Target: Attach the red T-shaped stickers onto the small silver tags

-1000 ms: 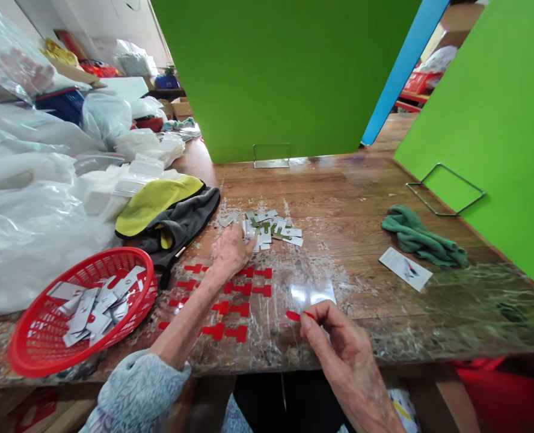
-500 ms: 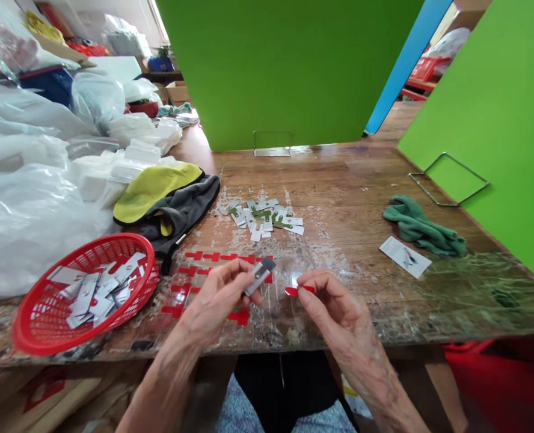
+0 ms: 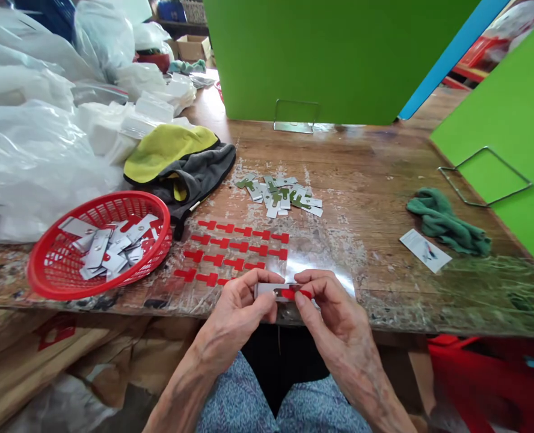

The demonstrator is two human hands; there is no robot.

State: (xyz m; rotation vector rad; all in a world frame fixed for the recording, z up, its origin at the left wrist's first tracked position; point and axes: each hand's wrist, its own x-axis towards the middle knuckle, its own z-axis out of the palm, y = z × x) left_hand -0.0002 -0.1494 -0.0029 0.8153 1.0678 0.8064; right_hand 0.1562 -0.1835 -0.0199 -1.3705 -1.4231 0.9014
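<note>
My left hand (image 3: 237, 316) pinches one end of a small light-grey strip (image 3: 263, 290) with a dark slot in it, held level at the table's front edge. My right hand (image 3: 341, 316) has a red T-shaped piece (image 3: 305, 294) between thumb and fingers, up against the strip's right end. Fingertips partly hide where the two meet. Flat on the table to the left, several red T-shaped pieces (image 3: 234, 263) lie in rows. Beyond them is a loose pile of grey strips with olive-green pieces (image 3: 273, 210).
A red plastic basket (image 3: 41, 287) on the left holds grey strips and red pieces. Behind it lie a yellow-and-grey cloth (image 3: 172, 150) and plastic bags (image 3: 36, 162). Green boards (image 3: 303, 54) stand at the back and right. A green cloth (image 3: 447, 225) and printed card (image 3: 424, 251) lie right.
My hands have come together, bringing the red piece onto the strip, which has turned from slanted to level. The camera view has tilted downward and shifted left.
</note>
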